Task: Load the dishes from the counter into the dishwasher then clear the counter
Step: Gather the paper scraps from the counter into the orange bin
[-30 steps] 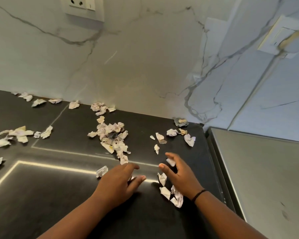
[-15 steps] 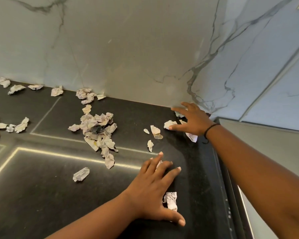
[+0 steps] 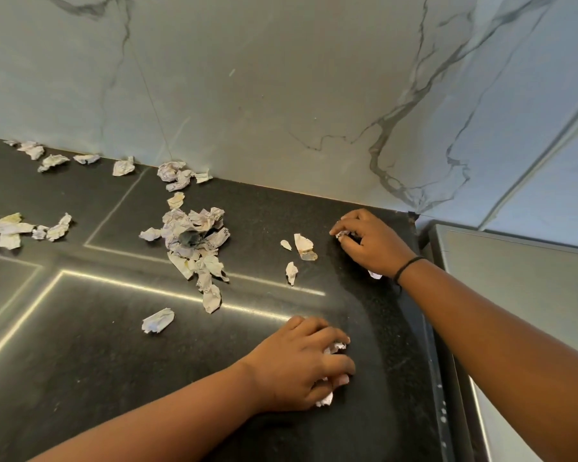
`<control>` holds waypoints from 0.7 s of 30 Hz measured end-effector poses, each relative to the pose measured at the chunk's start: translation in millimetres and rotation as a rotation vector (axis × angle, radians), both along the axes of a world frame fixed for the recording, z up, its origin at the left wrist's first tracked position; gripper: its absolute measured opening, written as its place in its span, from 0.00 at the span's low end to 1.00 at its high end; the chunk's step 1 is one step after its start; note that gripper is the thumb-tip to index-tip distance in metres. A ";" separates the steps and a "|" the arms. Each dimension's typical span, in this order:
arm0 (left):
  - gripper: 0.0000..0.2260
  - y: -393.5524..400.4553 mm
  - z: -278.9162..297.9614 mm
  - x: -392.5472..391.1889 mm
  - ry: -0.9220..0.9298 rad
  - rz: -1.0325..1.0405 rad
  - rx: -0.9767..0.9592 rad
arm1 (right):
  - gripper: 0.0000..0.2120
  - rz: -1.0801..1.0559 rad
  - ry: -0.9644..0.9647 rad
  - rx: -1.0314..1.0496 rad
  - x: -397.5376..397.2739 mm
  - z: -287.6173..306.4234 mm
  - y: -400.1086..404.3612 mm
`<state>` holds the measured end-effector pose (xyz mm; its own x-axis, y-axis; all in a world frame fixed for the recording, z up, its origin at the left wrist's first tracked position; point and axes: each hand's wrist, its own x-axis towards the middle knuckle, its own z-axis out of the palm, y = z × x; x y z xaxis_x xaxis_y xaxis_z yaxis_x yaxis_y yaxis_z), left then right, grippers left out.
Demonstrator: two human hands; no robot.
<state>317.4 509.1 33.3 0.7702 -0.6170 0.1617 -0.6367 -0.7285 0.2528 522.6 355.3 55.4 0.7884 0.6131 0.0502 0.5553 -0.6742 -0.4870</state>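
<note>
Black stone counter point(image 3: 80, 378) with crumpled paper scraps, viewed from the head camera. No dishes are visible on it; by judgement the loading stage is over and the clearing stage is under way.

Change over the last 1.0 s: both hands worked together near the front of the counter; the right hand point(image 3: 374, 245) then reached to the back right corner, and the left hand point(image 3: 301, 368), which lay flat with fingers spread 0.5 s ago, has curled. Now each hand is clenched around paper: the left grasps a white wad point(image 3: 337, 347) that shows between its fingers, the right pinches a small scrap point(image 3: 342, 234) under its fingertips, with another piece point(image 3: 374, 274) peeking out beneath its wrist. The meaning, by judgement: the right-hand scraps are nearly gathered.

Remaining: 4 loose bits point(image 3: 301, 248) just left of the right hand, 1 lone wad point(image 3: 157, 320), the large central pile point(image 3: 194, 241), and scatter along the marble wall point(image 3: 281, 95) and far left.

Edges and room: the wall closes the back; a steel appliance top point(image 3: 521, 295) borders the counter on the right, just beside the right wrist. Open black surface lies between the hands and leftward toward the pile.
</note>
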 end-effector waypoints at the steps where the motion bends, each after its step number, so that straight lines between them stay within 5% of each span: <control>1: 0.12 1.2 2.4 -2.2 0.027 0.003 -0.027 | 0.10 0.001 0.018 -0.021 -4.0 1.3 -5.8; 5: 0.28 6.3 9.6 -19.8 0.163 0.000 0.010 | 0.22 0.052 0.036 -0.157 -34.8 -1.5 -33.2; 7: 0.32 6.5 7.8 -25.3 0.134 -0.001 0.112 | 0.19 0.013 -0.092 -0.103 -49.4 -14.3 -38.9; 11: 0.21 0.1 3.7 -32.0 0.001 0.038 0.100 | 0.08 -0.219 -0.339 -0.111 -67.5 -27.2 -28.9; 21: 0.19 -8.9 -5.7 -47.6 -0.025 0.335 0.005 | 0.15 -0.233 -0.465 -0.134 -109.0 -24.3 -18.9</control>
<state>269.8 500.2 27.7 0.9262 -0.3309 0.1807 -0.3675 -0.8995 0.2363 413.5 336.4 31.1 0.8176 0.4495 0.3599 0.5201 -0.8447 -0.1265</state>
